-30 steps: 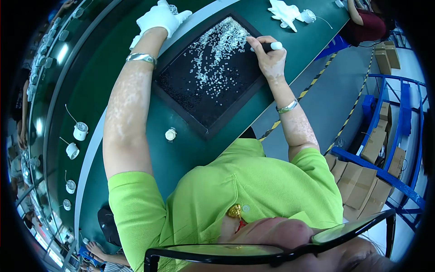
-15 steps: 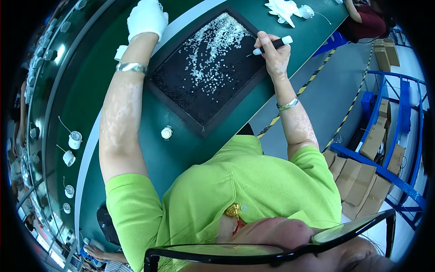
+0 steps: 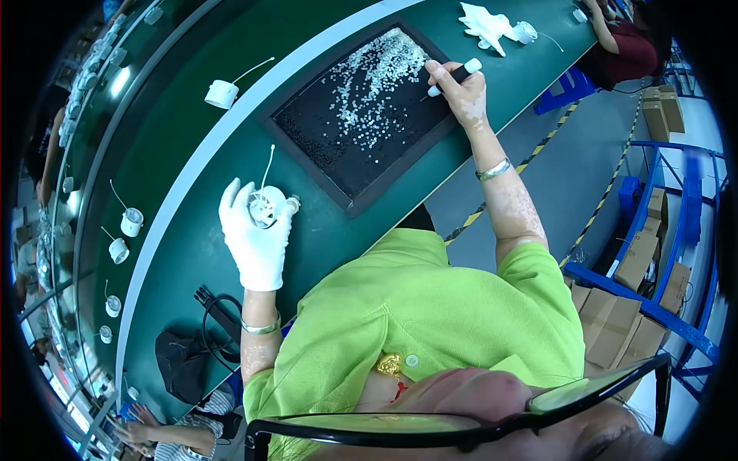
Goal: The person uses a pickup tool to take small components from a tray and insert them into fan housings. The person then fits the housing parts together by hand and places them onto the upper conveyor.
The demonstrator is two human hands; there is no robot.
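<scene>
My left hand (image 3: 256, 242), in a white glove, holds a round white housing (image 3: 267, 207) with small parts inside and a thin wire sticking up. Beside its fingertips on the green bench sits a small cream-coloured piece (image 3: 294, 203), partly covered. My bare right hand (image 3: 463, 98) grips a black pen-like tool (image 3: 460, 74) with white ends, its thin tip pointing down over a black tray (image 3: 350, 201). Many tiny clear pieces (image 3: 369, 92) lie scattered in that tray, with tiny dark ones (image 3: 304, 138) at its left side.
A white glove (image 3: 486, 27) and a wired housing (image 3: 525, 32) lie beyond the tray. Another wired housing (image 3: 221, 94) stands on the green belt at left, with several more along it. A black cap (image 3: 181, 361) rests near me. Co-workers sit at both ends.
My left hand has come back from the belt area toward me and now holds the wired housing beside the tray. The right hand stays over the tray with the tool. The view has shifted slightly.
</scene>
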